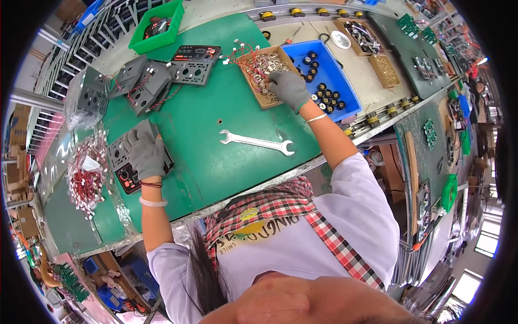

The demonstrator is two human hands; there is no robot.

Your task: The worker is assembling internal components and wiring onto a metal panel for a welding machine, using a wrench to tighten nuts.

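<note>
Both my hands wear grey gloves. My left hand [145, 152] lies on a dark grey control panel [128, 174] at the left of the green bench top, its fingers apart over the surface. At the far middle, my right hand [290, 89] reaches into a cardboard box [265, 102] of small metal rings and fittings. Its fingers are bent and drawn together at the pile; what lies between them is hidden. A double open-ended wrench [256, 142] rests on the bench between my hands.
More grey panels [148, 86] with red wires are piled at the far left, near a green bin [156, 27]. Wire bundles [88, 173] lie left of my left hand. Beside the cardboard box, a blue tray [340, 81] holds round black parts. A roller track [377, 116] runs along the right.
</note>
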